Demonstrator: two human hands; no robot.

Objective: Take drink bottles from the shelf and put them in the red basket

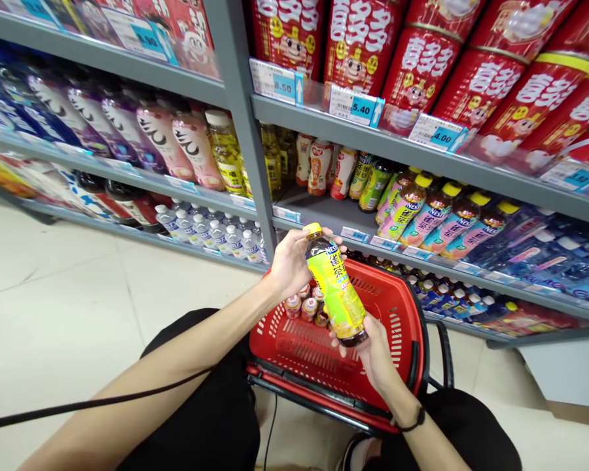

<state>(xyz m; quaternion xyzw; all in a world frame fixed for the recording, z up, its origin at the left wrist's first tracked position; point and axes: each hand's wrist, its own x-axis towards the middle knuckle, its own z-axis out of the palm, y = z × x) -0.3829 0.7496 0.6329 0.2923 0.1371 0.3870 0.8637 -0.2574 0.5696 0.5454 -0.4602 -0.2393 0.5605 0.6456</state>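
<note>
Your left hand has its grip closed around the upper part of a drink bottle, just under the yellow cap, with fingertips showing past the far side. Your right hand pinches the same bottle near its base, thumb at one side and fingers curled beneath. The bottle is tilted between your two hands, cap toward the shelves and base toward you, its yellow-green label facing up at you.

Directly below it you have a red basket with slotted walls; several small bottles stand together inside, partly hidden by your left hand and the bottle. A black handle sticks out at the basket's right side, and a black wristband circles your right wrist. Your legs, in black, flank the basket.

Beyond it, the grey shelf carries a row of yellow-capped bottles to the right of your hands. Red cans fill the level above, behind price tags. To your left are pink bottles, with small white-capped bottles lower down, near the pale floor.
</note>
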